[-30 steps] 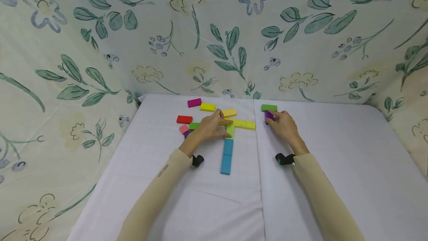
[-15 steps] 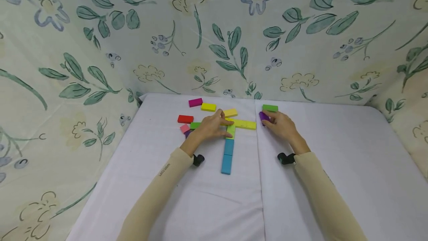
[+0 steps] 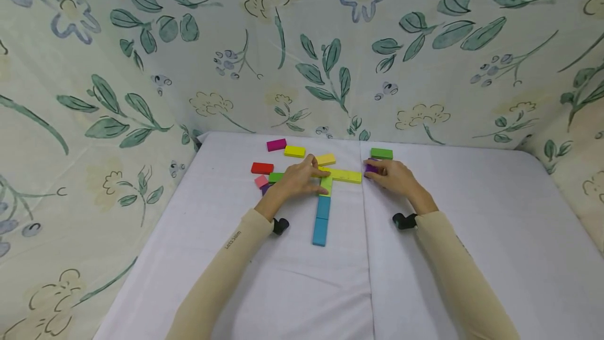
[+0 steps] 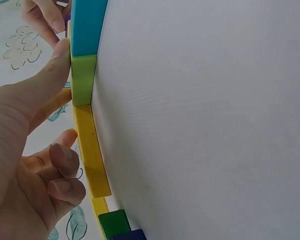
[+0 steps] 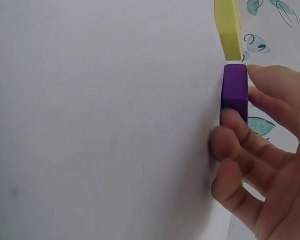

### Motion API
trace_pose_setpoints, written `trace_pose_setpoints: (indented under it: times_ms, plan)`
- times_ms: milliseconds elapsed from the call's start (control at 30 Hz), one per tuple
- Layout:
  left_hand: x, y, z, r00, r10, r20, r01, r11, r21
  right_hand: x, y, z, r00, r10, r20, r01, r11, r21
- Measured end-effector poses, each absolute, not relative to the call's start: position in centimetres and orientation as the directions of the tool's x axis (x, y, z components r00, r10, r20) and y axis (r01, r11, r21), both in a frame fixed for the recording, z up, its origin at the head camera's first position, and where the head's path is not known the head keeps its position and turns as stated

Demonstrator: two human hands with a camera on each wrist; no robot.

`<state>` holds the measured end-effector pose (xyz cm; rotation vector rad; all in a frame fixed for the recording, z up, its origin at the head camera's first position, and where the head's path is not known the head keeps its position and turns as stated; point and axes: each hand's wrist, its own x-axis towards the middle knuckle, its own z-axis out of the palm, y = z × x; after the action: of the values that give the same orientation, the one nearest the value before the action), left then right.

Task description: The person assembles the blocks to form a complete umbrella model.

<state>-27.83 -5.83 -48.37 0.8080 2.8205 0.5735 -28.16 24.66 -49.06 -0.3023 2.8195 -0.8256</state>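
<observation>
My right hand (image 3: 398, 176) pinches a purple block (image 5: 235, 82) between thumb and fingers, low over the cloth. The block's end faces the end of a yellow block (image 5: 229, 30) with a narrow gap between them. My left hand (image 3: 297, 177) rests its thumb and forefinger on a lime green block (image 4: 82, 80), the other fingers loosely bent. That lime block runs down from the row of yellow blocks (image 3: 346, 176) and meets two blue blocks (image 3: 323, 207) in line below it, forming a T shape. The left hand partly covers the row's left side.
Left of the T lie loose blocks: red (image 3: 262, 168), pink (image 3: 261, 181), magenta (image 3: 276, 145), yellow (image 3: 294, 151) and green (image 3: 276, 177). A pale yellow block (image 3: 326, 159) sits behind the row. A green block (image 3: 381, 153) lies beyond the right hand. A floral curtain (image 3: 330, 41) backs the white-covered table (image 3: 283, 287).
My right hand has slid the purple block left, away from the green block and up near the yellow row's right end, turning it on the way. The left hand has stayed in place.
</observation>
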Motion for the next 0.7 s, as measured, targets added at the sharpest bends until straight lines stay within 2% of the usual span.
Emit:
trace_pose_setpoints:
  times_ms: [233, 700]
  plan:
    - [-27.9, -5.8, -48.6, -0.844, 0.533, -0.048, 0.473, 0.784, 0.402, -29.0, 25.5, -49.1, -0.929, -0.314, -0.195, -0.119, 0.753, -0.647]
    - [-28.0, -5.9, -48.7, -0.845, 0.534, -0.036, 0.475, 0.780, 0.408, -29.4, 25.5, -49.3, -0.934, -0.300, -0.193, -0.097, 0.734, -0.673]
